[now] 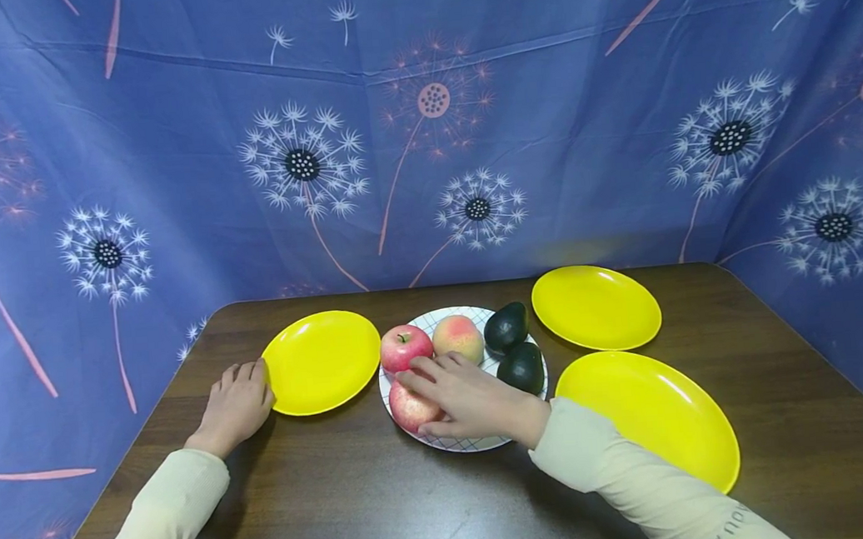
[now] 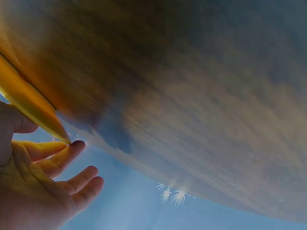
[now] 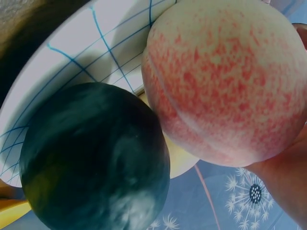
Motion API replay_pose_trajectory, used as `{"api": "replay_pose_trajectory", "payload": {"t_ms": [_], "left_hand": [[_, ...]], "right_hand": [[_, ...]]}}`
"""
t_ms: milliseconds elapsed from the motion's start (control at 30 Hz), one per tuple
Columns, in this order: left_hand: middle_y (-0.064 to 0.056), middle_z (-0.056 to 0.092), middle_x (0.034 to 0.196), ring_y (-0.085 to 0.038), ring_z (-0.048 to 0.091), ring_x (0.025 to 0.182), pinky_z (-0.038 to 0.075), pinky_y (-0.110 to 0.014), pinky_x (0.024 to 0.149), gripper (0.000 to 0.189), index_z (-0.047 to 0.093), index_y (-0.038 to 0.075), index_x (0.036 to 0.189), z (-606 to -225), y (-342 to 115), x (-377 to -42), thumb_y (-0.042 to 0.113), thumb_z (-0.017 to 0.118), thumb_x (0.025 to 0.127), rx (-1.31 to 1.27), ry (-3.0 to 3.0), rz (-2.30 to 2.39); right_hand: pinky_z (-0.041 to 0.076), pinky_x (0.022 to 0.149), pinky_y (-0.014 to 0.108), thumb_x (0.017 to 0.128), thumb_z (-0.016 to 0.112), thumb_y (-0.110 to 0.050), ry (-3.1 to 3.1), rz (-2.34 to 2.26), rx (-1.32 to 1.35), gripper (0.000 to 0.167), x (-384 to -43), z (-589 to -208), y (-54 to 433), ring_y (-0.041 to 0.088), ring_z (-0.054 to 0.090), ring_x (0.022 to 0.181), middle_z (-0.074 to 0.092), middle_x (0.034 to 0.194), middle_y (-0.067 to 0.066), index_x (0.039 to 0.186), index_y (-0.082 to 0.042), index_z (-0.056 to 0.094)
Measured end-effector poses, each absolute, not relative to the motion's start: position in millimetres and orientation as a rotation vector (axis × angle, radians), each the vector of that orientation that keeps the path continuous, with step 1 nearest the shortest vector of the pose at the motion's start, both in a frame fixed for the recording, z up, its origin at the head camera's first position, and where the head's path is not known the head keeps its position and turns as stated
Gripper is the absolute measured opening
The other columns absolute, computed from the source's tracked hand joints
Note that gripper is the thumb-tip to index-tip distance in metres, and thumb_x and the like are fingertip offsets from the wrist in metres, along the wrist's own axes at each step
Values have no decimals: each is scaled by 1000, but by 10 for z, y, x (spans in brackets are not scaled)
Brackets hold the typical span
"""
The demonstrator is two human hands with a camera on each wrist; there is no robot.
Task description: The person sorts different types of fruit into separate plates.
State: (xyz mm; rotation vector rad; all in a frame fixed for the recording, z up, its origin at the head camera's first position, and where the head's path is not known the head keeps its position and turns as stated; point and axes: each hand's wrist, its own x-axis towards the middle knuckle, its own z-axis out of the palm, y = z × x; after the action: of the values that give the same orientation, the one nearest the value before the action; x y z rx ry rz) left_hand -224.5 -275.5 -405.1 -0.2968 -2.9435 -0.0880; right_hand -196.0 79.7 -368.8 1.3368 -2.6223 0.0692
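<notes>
A round white plate (image 1: 470, 445) with blue grid lines bears a red apple (image 1: 404, 346), two peaches and two dark green avocados (image 1: 506, 327). My right hand (image 1: 474, 396) reaches over it, fingers and thumb curled round the nearer peach (image 1: 411, 409). That speckled peach (image 3: 220, 81) fills much of the right wrist view, beside a dark avocado (image 3: 96, 158). The other peach (image 1: 457, 337) sits behind my right hand. At the left, my left hand (image 1: 236, 404) touches the rim of a yellow plate (image 1: 323, 362). Its fingers (image 2: 62, 160) are spread and fairly straight in the left wrist view.
Two more yellow plates lie on the right, one at the back (image 1: 595, 306) and one nearer (image 1: 655, 412), partly behind my right sleeve (image 1: 602, 450). Everything stands on a brown wooden table (image 1: 357, 492). Behind it hangs a blue dandelion-print cloth (image 1: 564, 126).
</notes>
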Motion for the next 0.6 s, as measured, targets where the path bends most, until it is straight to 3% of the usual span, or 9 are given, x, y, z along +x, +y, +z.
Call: {"api": "replay_pose_trajectory", "payload": {"t_ms": [600], "left_hand": [[-34, 46, 123, -54, 38, 114, 34, -65, 91, 47, 41, -14, 125, -4063, -2762, -2267, 16, 41, 89, -288, -2951, -89]], "right_hand": [[38, 99, 41, 74, 66, -51, -2654, 21, 1330, 75, -1973, -3687, 743, 24, 48, 110, 46, 130, 3, 135, -18, 37]]}}
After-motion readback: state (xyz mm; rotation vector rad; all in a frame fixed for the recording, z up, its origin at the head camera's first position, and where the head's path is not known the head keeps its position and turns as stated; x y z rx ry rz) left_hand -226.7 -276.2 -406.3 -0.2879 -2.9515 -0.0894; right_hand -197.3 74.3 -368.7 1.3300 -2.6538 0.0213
